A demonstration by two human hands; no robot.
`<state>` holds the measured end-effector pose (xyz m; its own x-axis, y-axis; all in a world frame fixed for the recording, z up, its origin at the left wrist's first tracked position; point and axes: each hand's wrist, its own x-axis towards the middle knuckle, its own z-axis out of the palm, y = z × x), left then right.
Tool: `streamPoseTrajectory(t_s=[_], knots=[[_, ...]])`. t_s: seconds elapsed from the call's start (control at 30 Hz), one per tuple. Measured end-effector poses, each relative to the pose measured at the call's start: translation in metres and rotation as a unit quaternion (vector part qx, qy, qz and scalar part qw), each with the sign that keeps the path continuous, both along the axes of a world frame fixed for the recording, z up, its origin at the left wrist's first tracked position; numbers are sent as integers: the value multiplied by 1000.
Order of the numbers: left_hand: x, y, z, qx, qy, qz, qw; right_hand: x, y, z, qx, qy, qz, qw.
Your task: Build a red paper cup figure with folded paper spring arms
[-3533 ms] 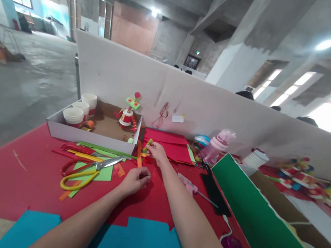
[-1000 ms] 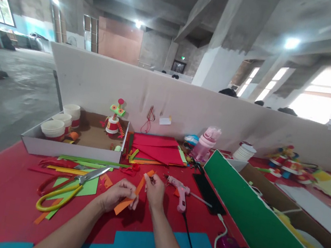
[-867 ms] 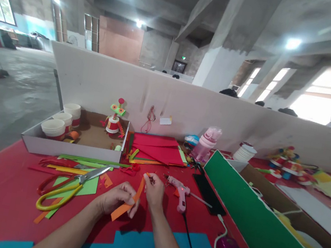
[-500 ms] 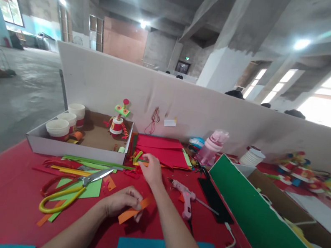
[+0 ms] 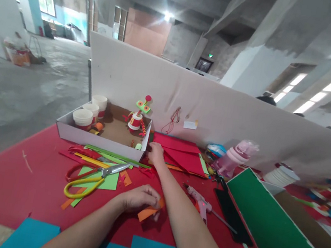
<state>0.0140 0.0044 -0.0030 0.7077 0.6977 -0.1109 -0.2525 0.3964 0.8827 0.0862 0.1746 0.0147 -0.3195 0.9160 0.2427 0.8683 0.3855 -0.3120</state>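
Head view: cardboard box [image 5: 99, 140] holds white cups [image 5: 82, 118], paper figure [image 5: 137, 118]

Our left hand [image 5: 139, 198] rests low on the red felt table cover [image 5: 16, 183], fingers curled around a short orange paper strip [image 5: 148, 213]. Our right hand [image 5: 156, 154] stretches forward to the near edge of the stack of red paper sheets [image 5: 181, 152], just beside the corner of the shallow white cardboard box [image 5: 99, 140]. Left of our hands lie yellow-handled scissors [image 5: 93, 175] on a green paper sheet [image 5: 109, 181]. A pink hot-glue gun [image 5: 200, 199] lies to the right, near a pink plastic water bottle [image 5: 231, 162].
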Motion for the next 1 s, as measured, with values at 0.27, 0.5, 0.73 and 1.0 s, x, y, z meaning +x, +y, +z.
streamPoseTrajectory(t_s=[0.27, 0.5, 0.73, 1.0], knots=[[0, 3, -7, -1, -9, -10, 1000, 29, -70, 28, -261, 629, 19, 732], [2, 3, -11, 65, -26, -6, 998, 34, -170, 48, -390, 625, 38, 675], [1, 1, -17, 73, -14, 24, 997, 32, -204, 62, -305, 511, 53, 802], [-1, 6, -26, 99, -15, 68, 993, 31, -207, 58, -274, 485, 57, 828]])
